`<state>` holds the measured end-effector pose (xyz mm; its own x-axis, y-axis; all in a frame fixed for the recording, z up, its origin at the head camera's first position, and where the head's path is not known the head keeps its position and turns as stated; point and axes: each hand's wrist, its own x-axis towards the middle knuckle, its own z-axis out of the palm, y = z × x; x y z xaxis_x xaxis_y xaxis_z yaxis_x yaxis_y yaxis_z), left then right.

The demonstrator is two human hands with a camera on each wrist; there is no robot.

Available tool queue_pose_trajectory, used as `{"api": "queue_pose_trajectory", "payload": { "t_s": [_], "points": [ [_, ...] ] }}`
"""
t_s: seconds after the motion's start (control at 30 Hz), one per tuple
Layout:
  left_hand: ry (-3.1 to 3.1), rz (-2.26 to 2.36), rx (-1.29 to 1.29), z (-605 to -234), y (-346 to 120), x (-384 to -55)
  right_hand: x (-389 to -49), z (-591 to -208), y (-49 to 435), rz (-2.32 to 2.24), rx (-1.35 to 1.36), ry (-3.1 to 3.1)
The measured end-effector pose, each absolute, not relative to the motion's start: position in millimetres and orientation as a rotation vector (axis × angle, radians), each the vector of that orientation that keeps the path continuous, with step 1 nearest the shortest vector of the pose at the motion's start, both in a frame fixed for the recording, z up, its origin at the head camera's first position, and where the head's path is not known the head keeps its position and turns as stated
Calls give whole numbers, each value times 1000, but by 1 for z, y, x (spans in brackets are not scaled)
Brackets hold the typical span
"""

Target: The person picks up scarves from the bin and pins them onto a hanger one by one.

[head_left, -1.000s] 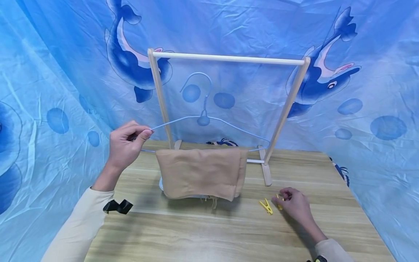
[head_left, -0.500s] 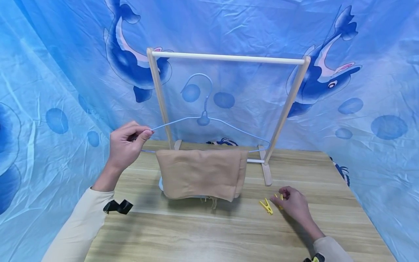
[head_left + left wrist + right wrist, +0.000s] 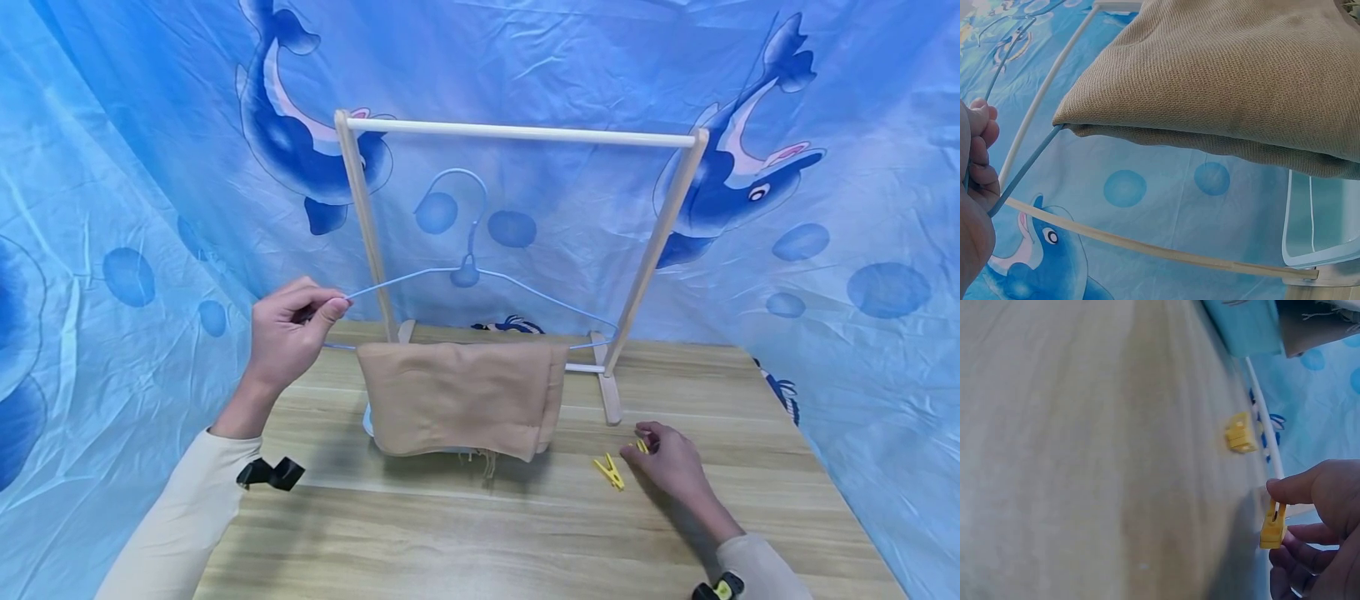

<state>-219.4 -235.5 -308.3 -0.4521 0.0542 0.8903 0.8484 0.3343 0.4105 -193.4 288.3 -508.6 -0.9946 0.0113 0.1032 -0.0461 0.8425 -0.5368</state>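
Observation:
My left hand [image 3: 288, 333] grips the left end of a blue wire hanger [image 3: 525, 287], which stands upright with its hook at the top. Over the hanger's lower bar hangs a folded tan cloth [image 3: 457, 400], frayed threads showing at its bottom edge. At the right of the table, my right hand [image 3: 671, 462] pinches a yellow clothespin [image 3: 1274, 525] between thumb and fingers. A second yellow clothespin [image 3: 610, 472] lies on the wood just left of that hand.
Behind the hanger stands a wooden rack [image 3: 352, 183] with a white top rod [image 3: 525, 132]. A light blue container [image 3: 1319, 219] sits behind and under the cloth, mostly hidden. Blue dolphin-print curtains [image 3: 885, 192] enclose the wooden table [image 3: 465, 542].
My right hand has shifted slightly up and to the left in the head view, with the pinched clothespin turning in its fingers. Left hand, hanger and cloth stay almost still.

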Motion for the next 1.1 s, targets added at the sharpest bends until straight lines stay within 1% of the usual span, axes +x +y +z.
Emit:
{"api": "queue_pose_trajectory", "payload": {
  "t_s": [0.27,0.57,1.1],
  "points": [
    [-1781,-1178,-804,-309,-237,-219,-191,-481,287,909,164,-2819],
    [-1767,-1215,-796,-309,-235,-218,-192,-443,279,926,424,-2688],
    [-1758,-1214,-809,-309,-234,-218,-195,-374,254,937,601,-2511]
  ]
}}
